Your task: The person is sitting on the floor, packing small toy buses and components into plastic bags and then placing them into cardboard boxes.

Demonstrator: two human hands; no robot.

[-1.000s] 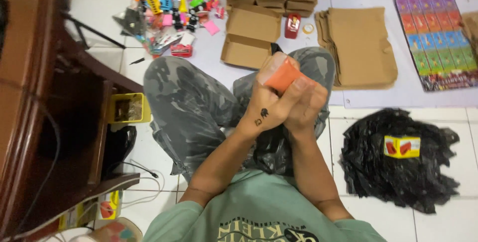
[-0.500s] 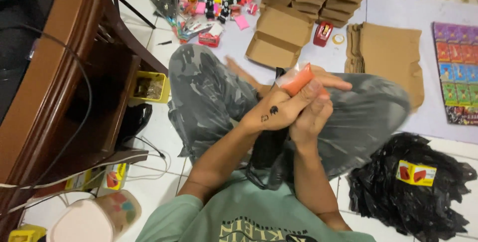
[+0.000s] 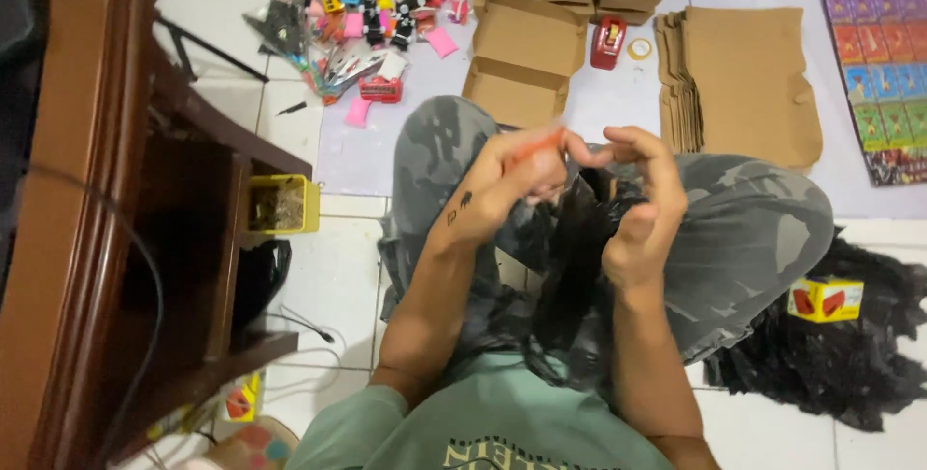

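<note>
My left hand is closed around a small orange object, of which only a thin edge shows above the fingers. My right hand is raised beside it with fingers curled and apart, the fingertips close to the left hand; whether it touches the orange object is unclear. Both hands hover over my lap in camouflage trousers, above a black plastic bag between my knees.
Folded brown cardboard boxes and a flat cardboard stack lie ahead. A pile of small colourful toys sits at the upper left, a red tape dispenser near it. A wooden cabinet stands left; black bags with a yellow box lie right.
The view has shifted. My hands have come apart: the right hand has lifted off the orange object and opened, while the left hand keeps it, more covered by the fingers.
</note>
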